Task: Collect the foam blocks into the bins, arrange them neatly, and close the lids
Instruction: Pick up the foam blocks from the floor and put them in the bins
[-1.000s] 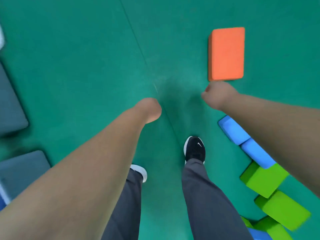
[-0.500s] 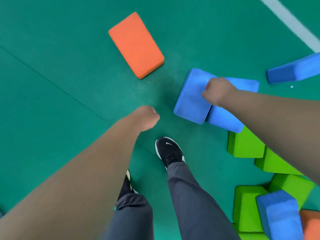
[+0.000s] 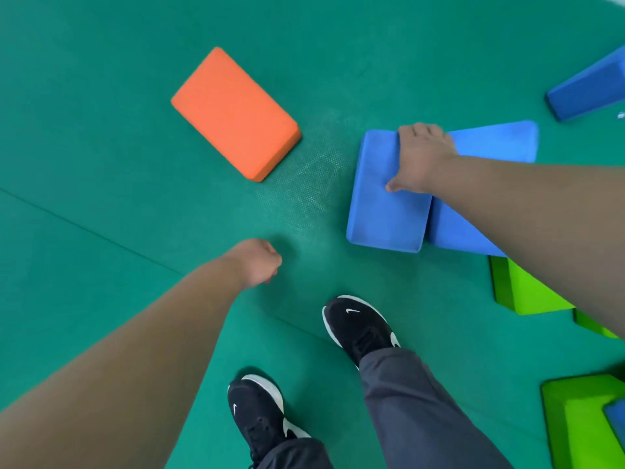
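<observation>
two blue foam blocks lie side by side, touching, right of centre. the right hand (image 3: 421, 157) sits over their seam, fingers curled over the far edge of the left blue block (image 3: 382, 204) and thumb pressed on its top face, so i judge it is gripping that block. the second blue block (image 3: 497, 143) lies partly under the forearm. the left hand (image 3: 258, 262) hangs at lower centre above the green floor (image 3: 101, 147), loosely curled and holding nothing. an orange block (image 3: 233, 113) lies flat at upper left of centre, well apart from both hands. green blocks (image 3: 527, 296) show along the right edge. no bin shows in the frame.

the step in hand looks like picking up the blue pair, early in the collecting. the next move calls for lifting the gripped block clear of its neighbour, perhaps with the free hand taking the other, and then carrying it to a bin, which must first be found.
</observation>
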`<state>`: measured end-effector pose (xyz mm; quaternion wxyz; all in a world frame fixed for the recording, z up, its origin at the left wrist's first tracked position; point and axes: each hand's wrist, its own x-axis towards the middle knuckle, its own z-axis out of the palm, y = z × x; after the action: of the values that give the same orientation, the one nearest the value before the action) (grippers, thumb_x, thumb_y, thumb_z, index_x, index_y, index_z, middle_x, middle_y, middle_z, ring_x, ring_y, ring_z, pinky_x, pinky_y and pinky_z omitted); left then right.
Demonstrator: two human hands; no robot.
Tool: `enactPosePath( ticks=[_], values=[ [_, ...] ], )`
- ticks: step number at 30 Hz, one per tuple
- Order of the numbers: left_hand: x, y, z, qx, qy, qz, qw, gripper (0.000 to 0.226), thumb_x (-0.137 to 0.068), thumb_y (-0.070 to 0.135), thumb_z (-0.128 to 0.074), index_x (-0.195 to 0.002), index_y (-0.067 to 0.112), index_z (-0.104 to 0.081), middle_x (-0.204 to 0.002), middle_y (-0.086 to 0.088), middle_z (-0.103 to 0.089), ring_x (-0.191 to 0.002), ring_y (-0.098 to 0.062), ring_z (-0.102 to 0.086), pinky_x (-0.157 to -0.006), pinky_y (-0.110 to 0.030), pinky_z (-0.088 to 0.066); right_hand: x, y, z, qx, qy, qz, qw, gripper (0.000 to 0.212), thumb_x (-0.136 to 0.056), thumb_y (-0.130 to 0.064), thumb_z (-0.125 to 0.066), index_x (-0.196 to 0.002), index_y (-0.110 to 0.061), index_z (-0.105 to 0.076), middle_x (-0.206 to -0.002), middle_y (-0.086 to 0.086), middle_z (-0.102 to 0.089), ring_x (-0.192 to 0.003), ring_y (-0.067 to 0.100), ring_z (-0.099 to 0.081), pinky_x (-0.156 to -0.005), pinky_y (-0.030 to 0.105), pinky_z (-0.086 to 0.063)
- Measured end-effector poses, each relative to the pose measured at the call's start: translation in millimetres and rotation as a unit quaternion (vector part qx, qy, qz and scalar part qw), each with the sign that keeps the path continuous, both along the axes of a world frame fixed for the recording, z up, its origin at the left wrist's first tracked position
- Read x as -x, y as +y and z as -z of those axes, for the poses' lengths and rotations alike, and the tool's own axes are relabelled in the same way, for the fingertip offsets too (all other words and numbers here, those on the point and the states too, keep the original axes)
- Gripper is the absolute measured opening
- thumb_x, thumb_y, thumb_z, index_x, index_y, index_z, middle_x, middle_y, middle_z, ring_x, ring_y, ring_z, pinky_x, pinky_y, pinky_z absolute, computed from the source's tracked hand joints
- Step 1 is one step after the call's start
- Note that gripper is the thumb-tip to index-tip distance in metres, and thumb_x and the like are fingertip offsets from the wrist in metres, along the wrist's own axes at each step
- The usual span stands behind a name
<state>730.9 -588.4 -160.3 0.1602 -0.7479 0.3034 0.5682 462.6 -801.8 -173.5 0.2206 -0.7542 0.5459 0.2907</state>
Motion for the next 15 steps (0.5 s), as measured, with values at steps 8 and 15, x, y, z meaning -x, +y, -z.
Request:
enactPosePath(
  ticks=[8,15],
  values=[
    [-2.1,-43.0,-7.7,0.049,0.016,-0.096,0.994,0.021,-0.101,0.022,-0.053,-0.106,0.007,-0.068,-0.101,-0.006,-0.077,-0.084,-0.019,-0.075,-0.081,-0.037,-0.059,-8.4,16.2,-17.5,-0.045,-0.042,-0.027,0.998,0.101,-0.055,-0.065,-0.093,-0.120,-0.012,-0.037,-0.108,0.009,-0.062,-0.091,0.031,-0.057,-0.085,0.041,-0.045],
    [-14.1,-87.8,-24.8,0.128,0.011,-0.142,0.982,0.027,-0.100,0.018,-0.051,-0.112,0.004,-0.071,-0.098,-0.007,-0.077,-0.079,-0.019,-0.072,-0.078,-0.034,-0.057,-61.2,-19.2,-73.2,0.038,-0.066,-0.073,0.994,0.104,-0.053,-0.079,-0.083,-0.128,-0.014,-0.053,-0.122,0.013,-0.043,-0.108,0.040,-0.053,-0.096,0.048,-0.050]
  ],
)
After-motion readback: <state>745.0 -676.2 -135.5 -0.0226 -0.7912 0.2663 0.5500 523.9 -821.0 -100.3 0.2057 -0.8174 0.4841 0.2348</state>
